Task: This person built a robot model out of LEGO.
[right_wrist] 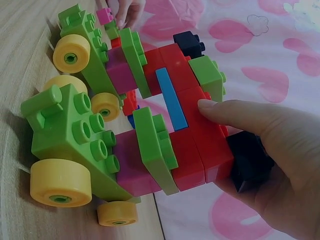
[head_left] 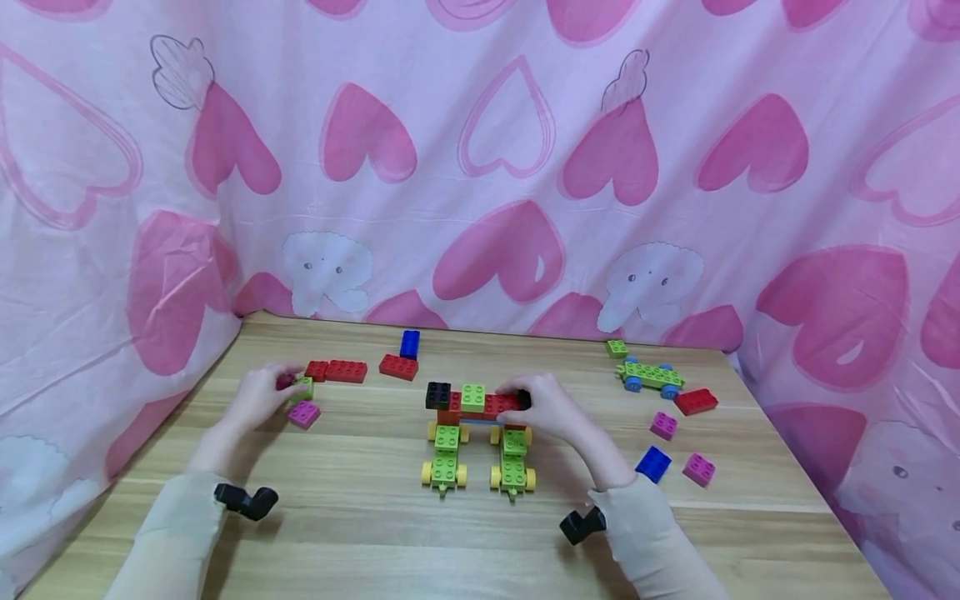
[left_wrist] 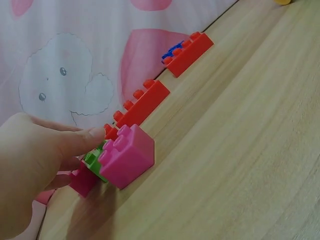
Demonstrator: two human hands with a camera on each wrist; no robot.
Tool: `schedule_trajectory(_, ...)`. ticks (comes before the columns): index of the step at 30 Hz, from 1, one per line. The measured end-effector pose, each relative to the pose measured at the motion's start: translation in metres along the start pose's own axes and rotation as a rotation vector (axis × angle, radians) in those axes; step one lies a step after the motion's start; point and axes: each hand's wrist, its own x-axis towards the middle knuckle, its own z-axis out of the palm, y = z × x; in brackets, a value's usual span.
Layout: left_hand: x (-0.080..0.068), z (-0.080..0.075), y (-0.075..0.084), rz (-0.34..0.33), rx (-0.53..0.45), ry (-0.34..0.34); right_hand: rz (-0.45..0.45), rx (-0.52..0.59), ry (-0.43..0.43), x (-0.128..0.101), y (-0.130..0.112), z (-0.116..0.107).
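My right hand (head_left: 542,404) grips the upper right end of a toy brick structure (right_wrist: 187,107). Its thumb lies on the red bricks, with a black brick (right_wrist: 247,160) inside the grasp. Two green wheeled bases (head_left: 445,469) with yellow wheels carry the structure, and a light green brick (head_left: 472,397) and another black brick (head_left: 438,395) sit on top. Over at the left, my left hand (head_left: 258,398) reaches around a green brick (left_wrist: 94,162) and a dark magenta brick (left_wrist: 82,181). Whether it pinches either one is unclear. A pink brick (left_wrist: 129,157) lies just beside them.
Red bricks (head_left: 347,372) and a blue brick (head_left: 409,344) lie toward the back left. Along the right are a green car base (head_left: 651,377) with blue wheels, a red brick (head_left: 697,402), pink bricks (head_left: 663,425) and a blue brick (head_left: 653,464). A heart-patterned curtain (head_left: 495,250) borders the table.
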Motion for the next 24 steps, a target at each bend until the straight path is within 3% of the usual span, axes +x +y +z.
schedule_trajectory(14, 0.0021, 0.0044, -0.002, -0.037, 0.024, -0.07, 0.01, 0.015, -0.004, -0.0002, 0.0007, 0.0008)
schedule_trajectory(24, 0.0021, 0.0026, -0.003, 0.068, 0.078, -0.068, 0.02, 0.022, -0.002, -0.0002, 0.0006, 0.0005)
